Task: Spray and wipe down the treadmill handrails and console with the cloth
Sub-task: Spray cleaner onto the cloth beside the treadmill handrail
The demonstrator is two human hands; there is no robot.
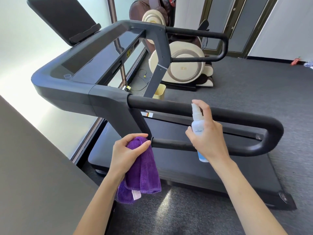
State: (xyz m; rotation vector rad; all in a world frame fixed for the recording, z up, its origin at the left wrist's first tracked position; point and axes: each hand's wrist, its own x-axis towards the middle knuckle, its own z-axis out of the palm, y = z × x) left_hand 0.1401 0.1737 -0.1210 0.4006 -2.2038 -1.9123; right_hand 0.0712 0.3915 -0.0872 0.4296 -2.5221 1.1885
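Countertop (pixel 33 158), flat matte grey, fills the lower left corner. Beside it, frosted glazing (pixel 25 48) in bronze-toned framing lights the room. Tilted dark screen (pixel 62 19), glossy, stands above the treadmill console (pixel 94 65), a smooth charcoal plastic body with a black glass panel.

Left hand (pixel 126 155) grips a purple cloth (pixel 144 173), fingers and thumb curled round its bunched top; the terry pile hangs in folds with a pale sewn tag at the hem, just beside the lower bar's joint. Near handrail (pixel 237 119), a matte black padded loop, runs rightward from the console. Right hand (pixel 209 133) holds a white plastic spray bottle (pixel 197 126) upright in front of that rail, fingers wrapped round the body, index fingertip on the nozzle head. Bottle carries small blue print, too small to read.

Black running belt (pixel 203 167) lies below. Beyond the far handrail (pixel 211 46): cream and brown massage chair (pixel 183 65), small yellow bin (pixel 160 92). Floor is dark grey carpet (pixel 254 85); grey panelled doors stand behind.
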